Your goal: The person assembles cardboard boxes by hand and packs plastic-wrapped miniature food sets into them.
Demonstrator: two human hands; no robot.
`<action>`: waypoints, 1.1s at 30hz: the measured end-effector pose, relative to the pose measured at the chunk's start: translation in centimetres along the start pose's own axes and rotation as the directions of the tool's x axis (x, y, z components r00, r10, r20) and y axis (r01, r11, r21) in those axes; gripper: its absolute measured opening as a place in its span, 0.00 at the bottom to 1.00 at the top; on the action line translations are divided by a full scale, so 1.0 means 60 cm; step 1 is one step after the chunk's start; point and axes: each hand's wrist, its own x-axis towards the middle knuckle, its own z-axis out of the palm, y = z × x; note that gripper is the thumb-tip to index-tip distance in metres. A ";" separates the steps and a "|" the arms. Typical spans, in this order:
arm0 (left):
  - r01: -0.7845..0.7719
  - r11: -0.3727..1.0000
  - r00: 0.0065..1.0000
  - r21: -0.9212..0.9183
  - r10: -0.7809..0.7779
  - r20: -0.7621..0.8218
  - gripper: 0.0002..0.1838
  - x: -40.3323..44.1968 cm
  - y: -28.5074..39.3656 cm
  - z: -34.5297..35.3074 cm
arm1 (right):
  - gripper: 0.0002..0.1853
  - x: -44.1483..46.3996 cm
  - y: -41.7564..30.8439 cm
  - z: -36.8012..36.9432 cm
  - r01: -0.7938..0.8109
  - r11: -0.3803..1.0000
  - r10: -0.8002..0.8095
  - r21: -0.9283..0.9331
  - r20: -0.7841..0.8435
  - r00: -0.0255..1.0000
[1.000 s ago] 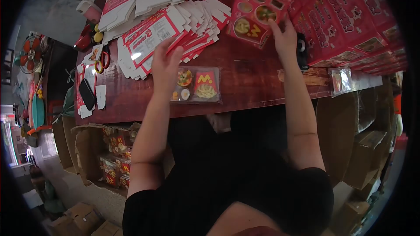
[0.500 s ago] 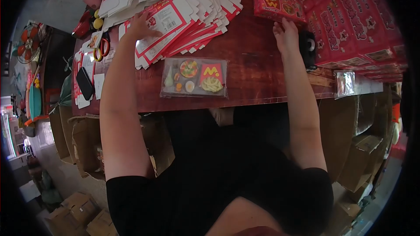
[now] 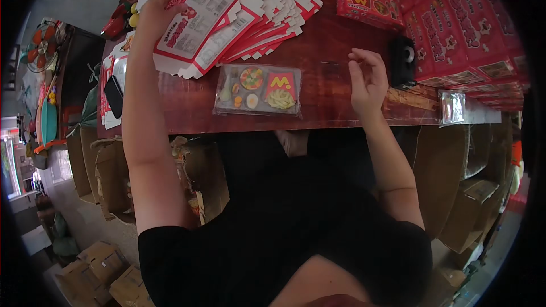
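My left hand [image 3: 157, 16] grips the edge of a flat red and white carton [image 3: 196, 17], which is lifted off a fanned pile of folded cartons [image 3: 278, 17]. My right hand [image 3: 369, 79] hangs over the right part of the table with its fingers apart and nothing in it. Between my arms lies a clear plastic tray pack [image 3: 257, 90] of toy food, with fries in a red box, a pizza and an egg. Beyond my right hand sits a filled red box [image 3: 369, 4] with a yellow M on it.
Stacked red boxes [image 3: 455, 28] line the right side of the dark red table [image 3: 193, 113]. A black tape dispenser [image 3: 402, 61] stands before them, near a clear packet [image 3: 452, 107] at the edge. To the left lies a black phone [image 3: 114, 96]. Cardboard cartons [image 3: 449, 187] stand below.
My left hand has taken hold of the top carton and raised it up and left off the pile. My right hand has drawn back from the red box towards me.
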 end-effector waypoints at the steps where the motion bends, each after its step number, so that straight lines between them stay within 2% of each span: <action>1: -0.011 0.998 1.000 -0.057 0.011 -0.007 0.13 -0.031 0.049 -0.010 | 0.17 0.008 -0.024 0.003 0.225 0.947 -0.216 -0.229 0.064 0.974; 3: -0.100 0.985 0.992 -0.137 0.109 0.060 0.14 -0.101 0.125 -0.006 | 0.22 0.019 -0.093 0.027 0.379 0.811 -0.327 -0.446 0.191 0.925; 4: -0.169 0.983 0.969 -0.076 0.180 0.170 0.12 -0.141 0.177 -0.009 | 0.24 0.019 -0.112 0.040 0.386 0.749 -0.324 -0.539 0.211 0.922; 5: -0.243 0.970 0.929 -0.023 0.239 0.283 0.11 -0.176 0.219 -0.009 | 0.24 0.017 -0.116 0.052 0.328 0.801 -0.279 -0.500 0.174 0.945; 7: -0.432 0.882 0.841 -0.187 0.469 0.268 0.10 -0.227 0.223 0.034 | 0.25 0.011 -0.117 0.068 0.203 0.888 -0.175 -0.413 0.105 0.979; 9: -0.386 0.870 0.827 -0.306 0.473 0.303 0.10 -0.265 0.228 0.060 | 0.23 -0.003 -0.101 0.055 0.048 0.981 -0.005 -0.186 0.226 0.974; 10: -0.305 0.909 0.821 -0.283 0.402 0.407 0.10 -0.277 0.219 0.064 | 0.22 -0.015 -0.105 0.044 -0.070 0.993 0.097 -0.092 0.325 0.941; 11: -0.271 0.893 0.807 -0.360 0.415 0.421 0.11 -0.289 0.217 0.072 | 0.21 -0.023 -0.107 0.036 -0.197 0.980 0.183 -0.011 0.429 0.884; 12: -0.235 0.870 0.792 -0.434 0.430 0.433 0.12 -0.301 0.217 0.082 | 0.16 -0.022 -0.105 0.035 -0.049 0.998 0.021 0.043 0.499 0.866; 13: -0.194 0.842 0.777 -0.504 0.445 0.445 0.13 -0.315 0.217 0.093 | 0.15 -0.027 -0.108 0.027 -0.180 0.984 0.138 0.018 0.572 0.809; 14: 0.016 0.817 0.779 -0.576 0.351 0.520 0.16 -0.333 0.212 0.108 | 0.14 -0.035 -0.115 0.017 -0.306 0.952 0.247 -0.019 0.638 0.729; 15: 0.224 0.754 0.757 -0.617 0.263 0.597 0.20 -0.349 0.207 0.123 | 0.13 -0.041 -0.121 0.010 -0.420 0.905 0.342 -0.064 0.696 0.632; 16: 0.511 0.552 0.669 -0.659 0.226 0.708 0.22 -0.362 0.208 0.134 | 0.13 -0.046 -0.123 0.010 -0.461 0.886 0.365 -0.048 0.686 0.629; 19: 0.784 0.264 0.550 -0.562 0.126 0.826 0.22 -0.369 0.221 0.148 | 0.10 -0.063 -0.113 0.010 -0.553 0.832 0.373 0.056 0.681 0.630; 22: 0.600 0.424 0.650 -0.679 0.236 0.722 0.20 -0.363 0.184 0.180 | 0.11 -0.072 -0.110 0.013 -0.544 0.817 0.304 0.189 0.661 0.686; 23: 0.415 0.583 0.723 -0.699 0.255 0.642 0.20 -0.361 0.162 0.201 | 0.10 -0.075 -0.108 0.016 -0.498 0.852 0.291 0.163 0.644 0.708; 25: 0.012 0.708 0.869 -0.706 0.342 0.358 0.21 -0.355 0.157 0.220 | 0.09 -0.079 -0.109 0.024 -0.400 0.910 0.259 0.108 0.605 0.753; 26: -0.190 0.739 0.890 -0.647 0.408 0.205 0.21 -0.353 0.157 0.225 | 0.09 -0.075 -0.116 0.024 -0.448 0.890 0.325 0.087 0.568 0.756; 28: -0.344 0.861 0.893 -0.374 0.423 0.153 0.24 -0.356 0.176 0.199 | 0.09 -0.070 -0.125 0.034 -0.538 0.824 0.393 0.181 0.501 0.771; 29: -0.404 0.888 0.887 -0.220 0.439 0.143 0.25 -0.362 0.200 0.180 | 0.09 -0.069 -0.127 0.039 -0.576 0.785 0.430 0.231 0.466 0.773; 30: -0.275 0.940 0.909 -0.201 0.322 0.263 0.27 -0.372 0.215 0.163 | 0.09 -0.066 -0.125 0.043 -0.609 0.744 0.453 0.276 0.461 0.763; 31: -0.149 0.977 0.906 -0.152 0.196 0.376 0.30 -0.382 0.230 0.147 | 0.08 -0.066 -0.122 0.047 -0.583 0.765 0.430 0.275 0.457 0.779; 33: -0.112 0.986 0.925 -0.126 0.149 0.349 0.29 -0.397 0.217 0.142 | 0.07 -0.069 -0.108 0.055 -0.530 0.804 0.378 0.268 0.458 0.805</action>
